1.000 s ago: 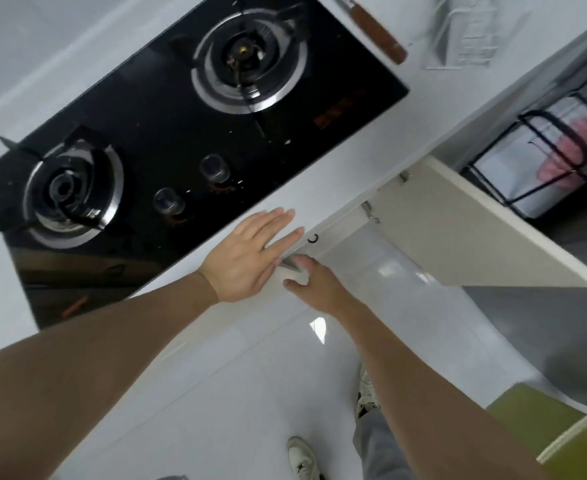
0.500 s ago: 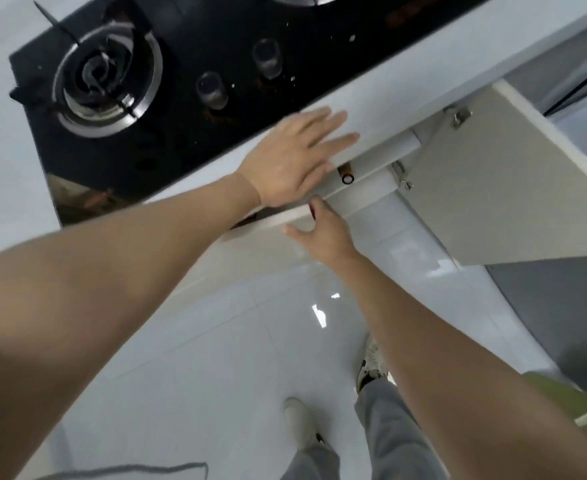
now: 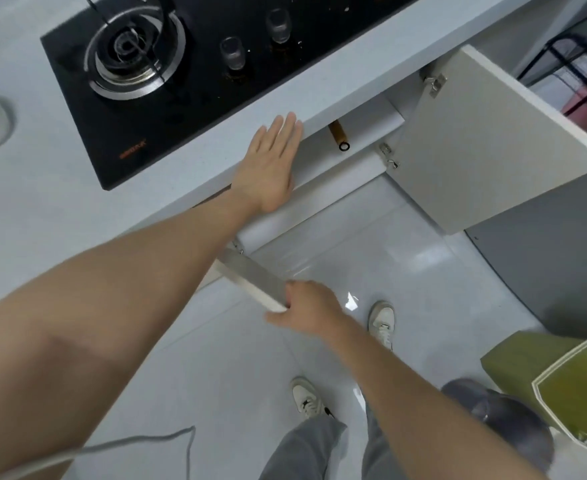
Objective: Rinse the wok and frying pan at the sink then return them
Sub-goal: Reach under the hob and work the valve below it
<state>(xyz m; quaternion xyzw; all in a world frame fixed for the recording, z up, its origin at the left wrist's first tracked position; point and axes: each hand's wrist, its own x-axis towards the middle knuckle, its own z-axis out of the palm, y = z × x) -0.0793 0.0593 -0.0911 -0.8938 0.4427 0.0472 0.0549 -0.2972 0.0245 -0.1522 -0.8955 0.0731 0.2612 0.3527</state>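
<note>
Swung out from the cabinet [image 3: 354,126] since half a second ago: left door [image 3: 250,278], then nearly shut, now standing edge-on to the camera. Moved with it: right hand [image 3: 306,308], now nearer the body.

Nearest, right of the cabinet, on the floor: green bin [image 3: 513,355], lid off or open, lined with a yellow-green bag; contents impossible to make out. Partly covered by a grey knee. Two pale shoes [image 3: 382,322] on the glossy tiles.

Further out: right hand clenched on the free end of the left door, fingers curled over its edge, thumb out below. Beyond it: left hand [image 3: 271,168] released and flat, fingers together, holding nothing, laid against the front edge of the counter [image 3: 337,88] above the cabinet mouth.

Inside the cabinet: only a wooden handle [image 3: 337,135] with a black hanging ring at its tip, poking toward the opening. Rest of that utensil hidden under the counter, so wok or frying pan cannot be told. Just right of the left hand's fingertips, not touching; well apart from the right hand.

Right door [image 3: 475,143] wide open. Above the cabinet: black gas hob [image 3: 195,84], one burner [image 3: 133,53] fully seen, second cut off. Far right: wire rack [image 3: 569,64] holding something pink, blurred.
</note>
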